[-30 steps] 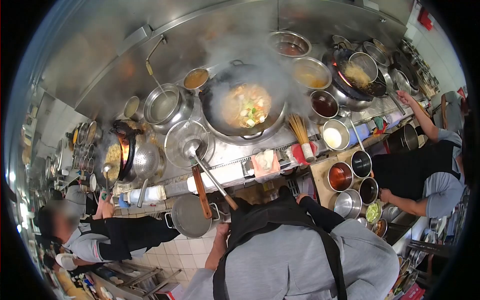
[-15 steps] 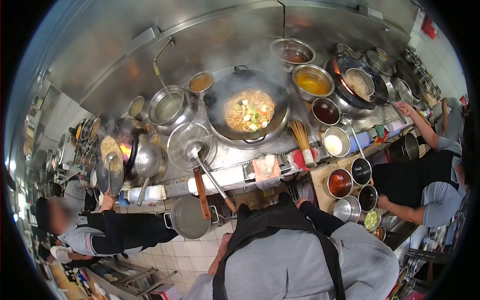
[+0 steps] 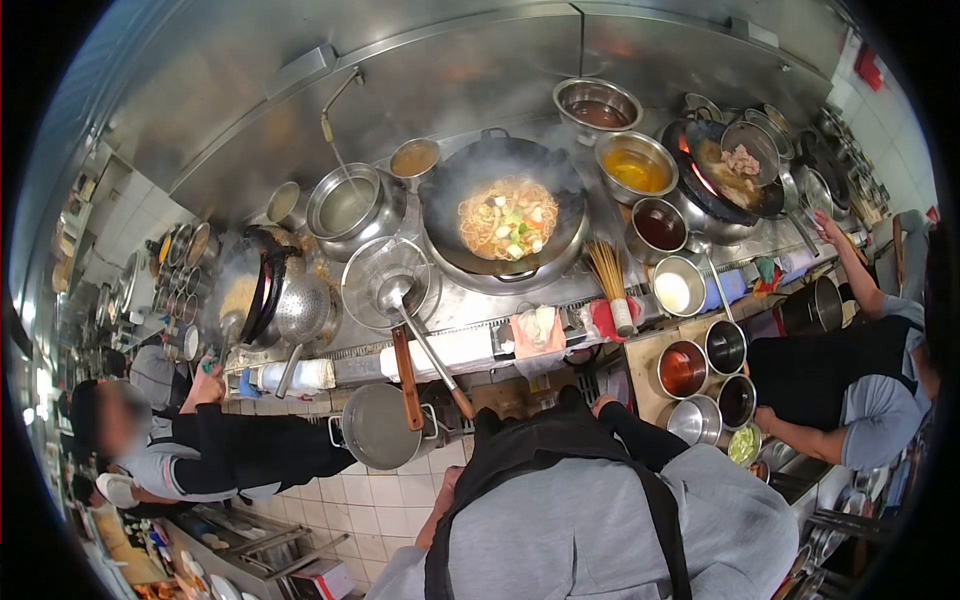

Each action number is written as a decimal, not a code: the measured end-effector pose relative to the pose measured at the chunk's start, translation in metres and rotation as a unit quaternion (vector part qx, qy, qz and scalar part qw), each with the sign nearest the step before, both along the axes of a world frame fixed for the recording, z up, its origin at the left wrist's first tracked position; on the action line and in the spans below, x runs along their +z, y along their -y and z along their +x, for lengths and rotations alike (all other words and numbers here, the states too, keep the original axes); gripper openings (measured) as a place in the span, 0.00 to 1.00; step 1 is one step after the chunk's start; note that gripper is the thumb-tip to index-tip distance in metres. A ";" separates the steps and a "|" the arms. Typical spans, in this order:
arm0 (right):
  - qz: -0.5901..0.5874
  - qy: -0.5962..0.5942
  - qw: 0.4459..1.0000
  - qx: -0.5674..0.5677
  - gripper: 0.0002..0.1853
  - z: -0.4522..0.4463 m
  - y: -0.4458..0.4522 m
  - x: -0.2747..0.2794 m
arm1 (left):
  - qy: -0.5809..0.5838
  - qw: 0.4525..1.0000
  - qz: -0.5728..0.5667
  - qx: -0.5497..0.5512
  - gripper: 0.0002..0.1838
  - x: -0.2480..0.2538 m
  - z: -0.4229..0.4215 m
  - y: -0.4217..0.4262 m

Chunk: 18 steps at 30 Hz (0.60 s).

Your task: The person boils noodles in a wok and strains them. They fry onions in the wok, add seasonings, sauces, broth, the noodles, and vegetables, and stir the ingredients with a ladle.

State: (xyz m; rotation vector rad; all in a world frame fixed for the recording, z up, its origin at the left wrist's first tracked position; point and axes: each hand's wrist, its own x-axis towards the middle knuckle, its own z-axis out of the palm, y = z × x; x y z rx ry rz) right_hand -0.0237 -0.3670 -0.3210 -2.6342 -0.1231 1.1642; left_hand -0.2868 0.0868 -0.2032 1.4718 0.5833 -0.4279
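Note:
My left hand [image 3: 453, 477] hangs low beside the black apron, nearest the grey two-handled pot [image 3: 385, 432]. My right hand [image 3: 602, 403] is at the apron's other side, mostly hidden by my body and dark sleeve. The fingers of both hands are hidden. In front of me a steaming wok [image 3: 455, 245] holds noodles [image 3: 508, 218] with pale and green pieces. Left of it, a steel ladle [image 3: 397, 292] rests across a round wire strainer [image 3: 365, 285], its handle pointing towards me. A wooden-handled tool [image 3: 407, 380] lies beside the ladle's handle. A bamboo brush [image 3: 610, 275] stands right of the wok.
Co-workers stand left [image 3: 240, 445] and right [image 3: 840, 365], each at another wok. A bowl of yellow liquid [image 3: 637, 165] and a pot of dark sauce [image 3: 660, 227] stand right of my wok. Several sauce pots, including a red one [image 3: 682, 368], crowd the side counter.
My view has shifted slightly. The right co-worker's strainer now shows meat lifted in it. On the left, the co-worker's wok has changed its tilt. My hands stay low at my sides.

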 end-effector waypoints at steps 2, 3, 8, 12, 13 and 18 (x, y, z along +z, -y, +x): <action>0.004 0.001 1.000 -0.004 0.19 -0.002 -0.001 0.008 | -0.008 1.000 -0.002 0.004 0.08 0.007 0.005 0.001; 0.003 -0.003 1.000 -0.003 0.19 -0.002 -0.001 0.012 | -0.017 1.000 0.006 0.002 0.08 0.006 0.008 0.000; 0.005 0.007 1.000 -0.014 0.18 -0.007 0.001 0.018 | -0.078 0.994 0.067 -0.022 0.10 -0.012 0.018 -0.009; -0.007 0.012 1.000 0.009 0.18 -0.009 -0.002 0.026 | -0.092 0.992 0.080 -0.029 0.12 -0.018 0.020 -0.012; -0.002 -0.005 1.000 0.017 0.18 -0.009 -0.001 0.029 | -0.094 0.992 0.082 -0.030 0.13 -0.020 0.021 -0.012; 0.019 -0.022 1.000 0.003 0.17 -0.008 -0.004 0.066 | -0.101 0.990 0.088 -0.034 0.15 -0.026 0.021 -0.012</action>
